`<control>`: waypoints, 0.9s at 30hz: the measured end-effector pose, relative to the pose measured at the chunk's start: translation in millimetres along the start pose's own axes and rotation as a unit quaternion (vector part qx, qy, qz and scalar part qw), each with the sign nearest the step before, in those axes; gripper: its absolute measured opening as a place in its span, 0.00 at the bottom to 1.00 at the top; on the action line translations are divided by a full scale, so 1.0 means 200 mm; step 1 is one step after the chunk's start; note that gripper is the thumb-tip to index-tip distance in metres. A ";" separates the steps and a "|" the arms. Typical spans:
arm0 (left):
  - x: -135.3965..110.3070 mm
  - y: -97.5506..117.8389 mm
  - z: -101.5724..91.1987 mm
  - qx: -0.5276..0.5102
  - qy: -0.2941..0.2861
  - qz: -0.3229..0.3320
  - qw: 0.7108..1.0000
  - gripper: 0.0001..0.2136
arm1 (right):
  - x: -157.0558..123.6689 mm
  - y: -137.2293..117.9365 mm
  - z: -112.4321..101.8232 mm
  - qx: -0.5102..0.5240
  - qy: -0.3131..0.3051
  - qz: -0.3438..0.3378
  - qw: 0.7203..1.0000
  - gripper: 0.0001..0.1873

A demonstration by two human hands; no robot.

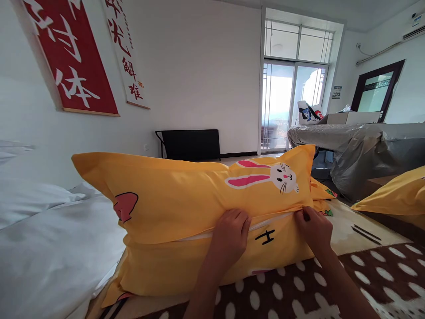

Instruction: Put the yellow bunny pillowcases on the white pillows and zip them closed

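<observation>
One slit [195, 236] in the filled yellow rabbit-print pillowcase [172, 195], upright on the polka-dot blanket [277, 290], is apparently being closed, left hand [232, 232] pinching mid-length, right hand [314, 227] pinching its right end; the next move likely calls for aligning both edges.

Home-like room, red calligraphy scroll [73, 60] on white wall [202, 71], sliding glass door [294, 106], spotted blanket [277, 290]
</observation>
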State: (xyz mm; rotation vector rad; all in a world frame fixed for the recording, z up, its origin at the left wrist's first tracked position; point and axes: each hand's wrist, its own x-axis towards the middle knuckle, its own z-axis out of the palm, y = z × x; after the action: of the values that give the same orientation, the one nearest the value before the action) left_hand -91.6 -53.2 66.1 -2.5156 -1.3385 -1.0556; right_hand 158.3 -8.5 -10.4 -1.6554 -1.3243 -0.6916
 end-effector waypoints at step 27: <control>0.00 -0.03 -0.02 -0.035 -0.005 -0.019 0.999 0.13 | -0.05 0.05 0.03 0.073 0.084 -0.055 0.992 0.17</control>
State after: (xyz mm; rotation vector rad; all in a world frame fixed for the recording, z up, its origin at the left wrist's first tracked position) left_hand -99.2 -51.0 67.0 -2.5581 -1.3816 -1.1162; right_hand 163.8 -7.9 -24.6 -1.3841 -1.3196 -0.7631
